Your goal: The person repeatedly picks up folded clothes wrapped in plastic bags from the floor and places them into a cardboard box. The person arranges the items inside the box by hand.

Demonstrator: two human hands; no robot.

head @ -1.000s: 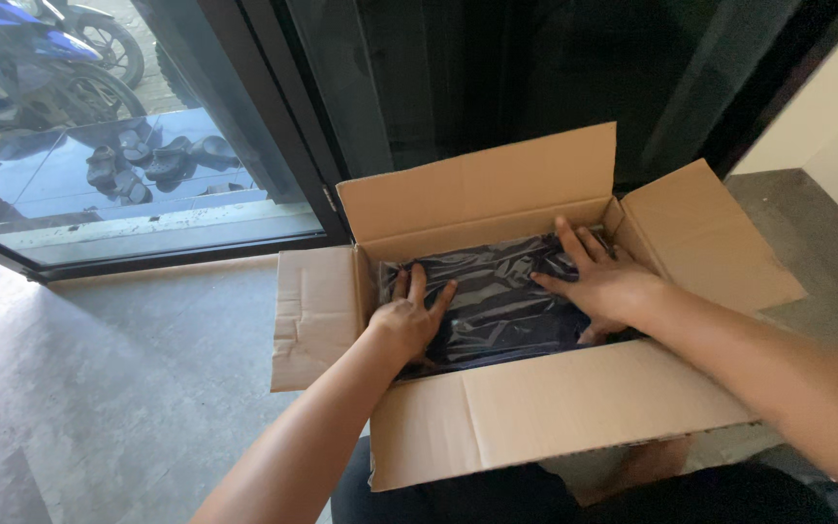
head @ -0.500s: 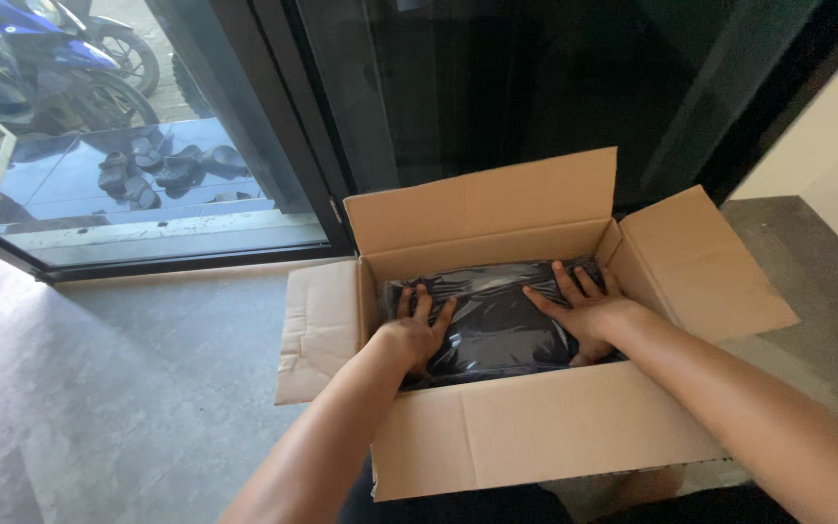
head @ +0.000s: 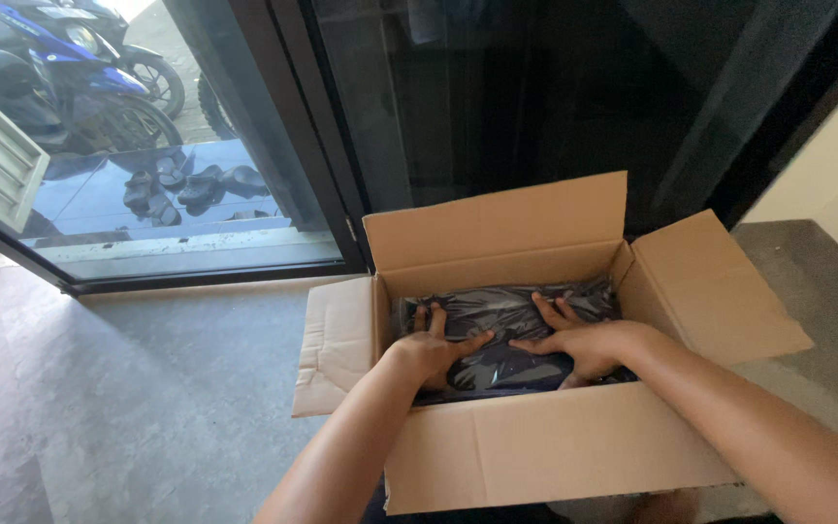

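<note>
Both hands have drawn together mid-box: left hand (head: 435, 346) and right hand (head: 582, 343) lie open, flat on the black plastic-wrapped bundle (head: 501, 315), its long axis left-right across the cardboard box (head: 545, 446).

Upright box flaps (head: 497, 228) around open top

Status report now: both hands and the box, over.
Left hand, right hand flat on shiny black plastic package. Package inside open brown cardboard box. Nothing in the way.

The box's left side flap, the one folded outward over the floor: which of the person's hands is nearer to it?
Left. The left hand presses the black plastic bag just inside that left side flap; the right hand lies farther along the bag.
</note>
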